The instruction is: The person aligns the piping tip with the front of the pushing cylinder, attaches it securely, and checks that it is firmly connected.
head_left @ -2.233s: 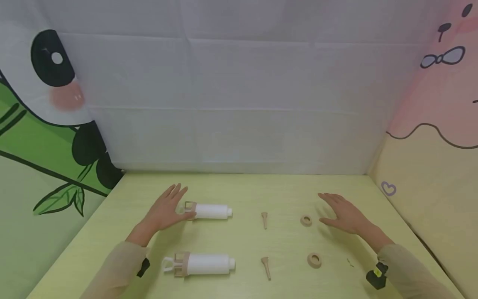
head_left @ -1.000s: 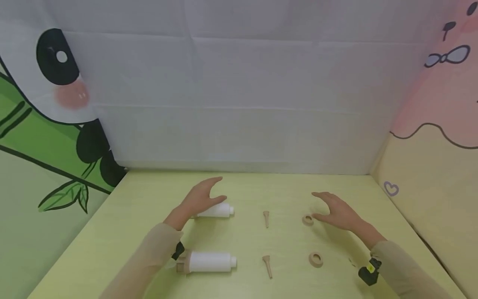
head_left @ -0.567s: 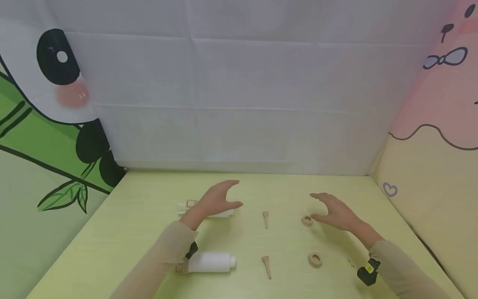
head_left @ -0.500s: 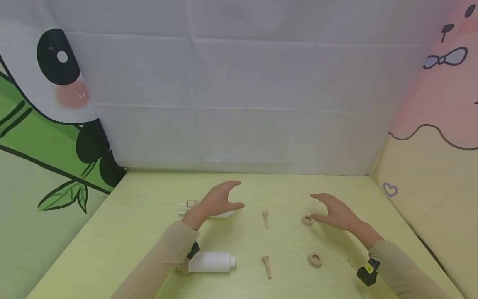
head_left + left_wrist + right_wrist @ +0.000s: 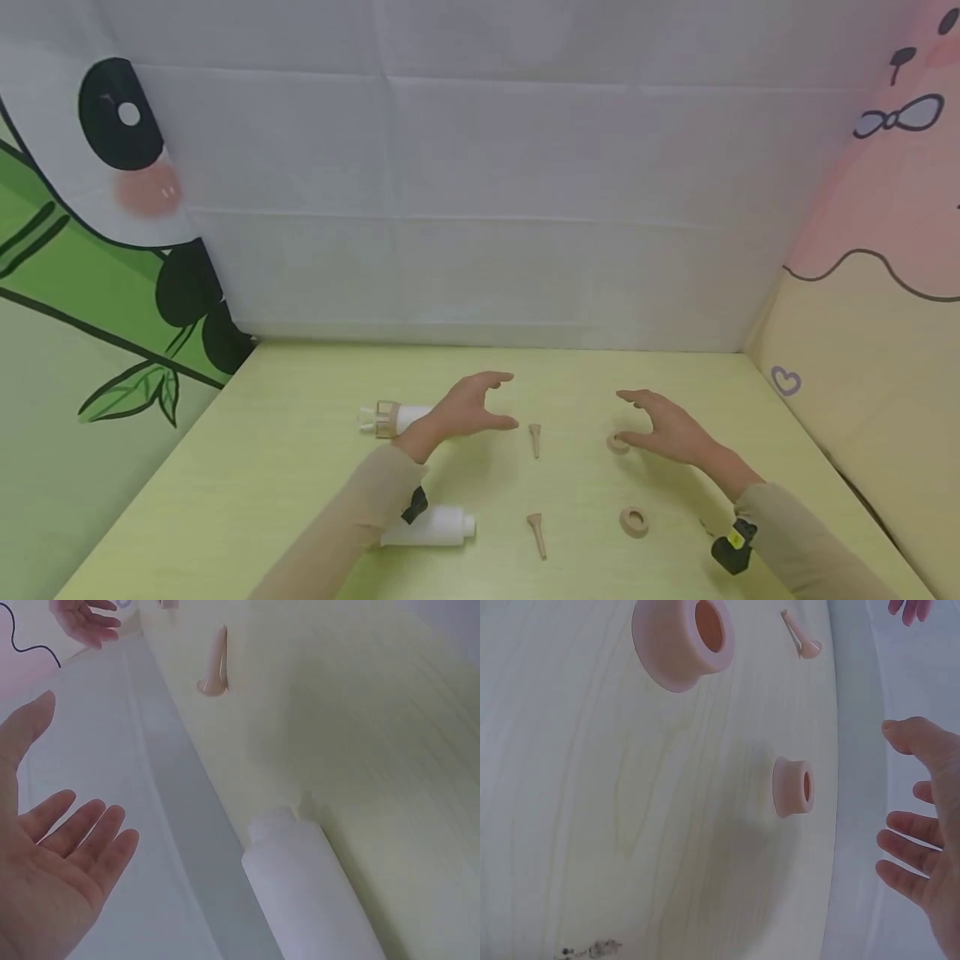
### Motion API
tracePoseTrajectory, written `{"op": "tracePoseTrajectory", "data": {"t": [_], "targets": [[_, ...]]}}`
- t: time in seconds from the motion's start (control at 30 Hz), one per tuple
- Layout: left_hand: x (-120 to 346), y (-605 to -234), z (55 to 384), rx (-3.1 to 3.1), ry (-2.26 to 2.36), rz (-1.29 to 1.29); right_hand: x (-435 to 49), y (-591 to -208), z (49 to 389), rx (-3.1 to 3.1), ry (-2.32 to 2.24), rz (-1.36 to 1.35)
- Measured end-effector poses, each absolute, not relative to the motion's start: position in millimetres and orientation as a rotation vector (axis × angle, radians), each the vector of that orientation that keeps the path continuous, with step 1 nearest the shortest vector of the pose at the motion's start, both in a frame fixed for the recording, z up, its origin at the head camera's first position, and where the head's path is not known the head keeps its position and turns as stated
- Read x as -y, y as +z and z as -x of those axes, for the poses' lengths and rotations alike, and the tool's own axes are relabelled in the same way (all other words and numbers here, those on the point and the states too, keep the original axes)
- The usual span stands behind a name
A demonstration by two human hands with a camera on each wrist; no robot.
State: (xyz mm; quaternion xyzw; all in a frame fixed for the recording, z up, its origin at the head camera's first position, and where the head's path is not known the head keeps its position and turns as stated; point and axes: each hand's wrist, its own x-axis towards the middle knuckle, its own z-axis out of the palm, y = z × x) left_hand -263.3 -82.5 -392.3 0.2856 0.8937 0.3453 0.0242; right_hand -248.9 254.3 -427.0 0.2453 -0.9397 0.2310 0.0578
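Observation:
My left hand (image 5: 467,408) hovers with fingers spread and thumb apart, holding nothing. It covers part of the far white cylinder (image 5: 411,415), which has a tan slotted collar and clear prongs at its left end. Just right of its fingertips lies the far tan flared peg (image 5: 535,433). My right hand (image 5: 667,427), also holding nothing, is raised with its thumb overlapping the far tan ring (image 5: 618,445). Nearer the front lie a second white cylinder (image 5: 431,528), its collar end hidden by my sleeve, a second peg (image 5: 537,535) and a second ring (image 5: 633,522).
The parts lie in two rows on a pale yellow table (image 5: 300,392). A white sheet (image 5: 480,208) hangs behind it, with printed cartoon panels at both sides. A small dark mark (image 5: 592,949) shows on the tabletop near my right wrist.
My left hand has swept right, from beside the far cylinder's collar to near the far peg. The right hand has drifted slightly left over the far ring. The parts have stayed put.

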Motion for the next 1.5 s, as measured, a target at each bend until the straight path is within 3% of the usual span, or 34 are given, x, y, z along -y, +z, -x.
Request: {"op": "tracePoseTrajectory", "data": {"t": [0.8,1.5], "targets": [[46.8,-411.1,255.0,-2.644,1.317,-0.711,-251.8,-426.8,247.1,2.863,0.776,-0.736],[16.2,-431.0,236.9,-2.662,1.583,-0.339,-253.2,-427.8,244.8,2.884,0.855,-0.740]]}}
